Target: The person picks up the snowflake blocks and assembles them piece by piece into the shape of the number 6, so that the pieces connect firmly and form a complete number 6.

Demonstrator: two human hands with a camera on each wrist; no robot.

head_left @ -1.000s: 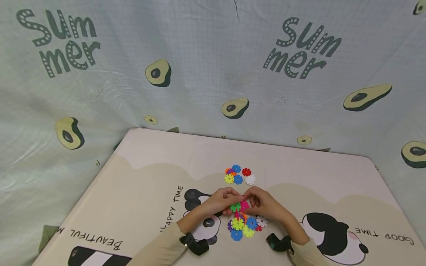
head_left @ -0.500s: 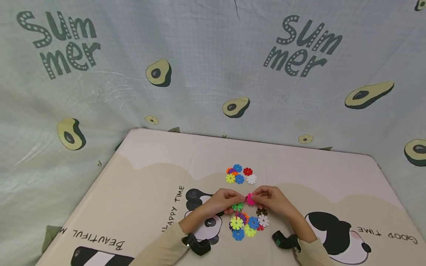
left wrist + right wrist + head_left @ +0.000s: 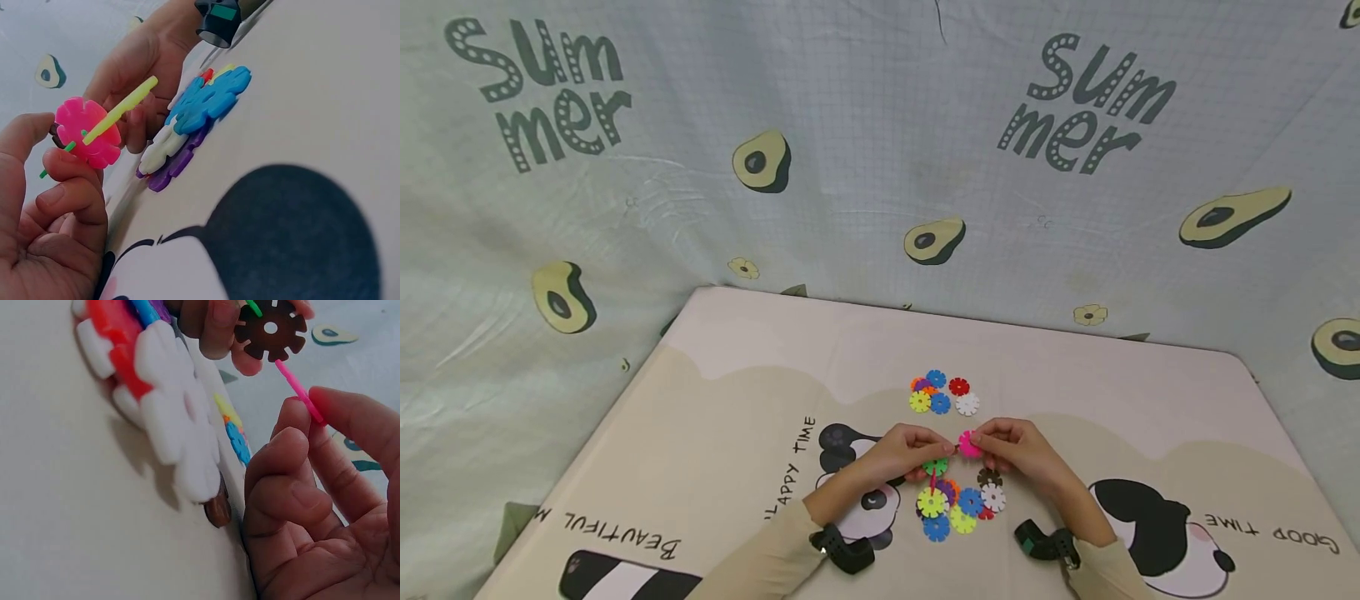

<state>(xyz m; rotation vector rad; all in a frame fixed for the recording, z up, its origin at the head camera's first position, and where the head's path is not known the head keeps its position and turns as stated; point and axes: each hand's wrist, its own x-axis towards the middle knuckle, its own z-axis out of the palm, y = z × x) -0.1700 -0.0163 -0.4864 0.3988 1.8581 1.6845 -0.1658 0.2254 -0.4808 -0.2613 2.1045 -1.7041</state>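
My left hand (image 3: 907,451) pinches a brown notched disc (image 3: 270,331), seen face-on in the right wrist view. Joined to it is a short chain of a green disc (image 3: 936,467), a pink disc (image 3: 87,128) and a yellow disc (image 3: 932,502). Between thumb and forefinger, my right hand (image 3: 1015,446) pinches another pink disc (image 3: 968,444). That pink disc stands edge-on in the right wrist view (image 3: 300,394), its tip right at the brown disc's rim. Both hands are above the table, fingertips close together.
Below the hands lies a pile of loose discs, among them blue (image 3: 971,502), white (image 3: 993,498) and brown (image 3: 989,477) ones. Farther back is a second group with a red disc (image 3: 958,387) and a white disc (image 3: 967,404). A printed cloth (image 3: 850,108) hangs behind the table (image 3: 760,333).
My right hand has moved right and slightly up with its pink disc, which now shows beside the left fingertips. This uncovers the loose brown disc. My left hand has shifted slightly right.
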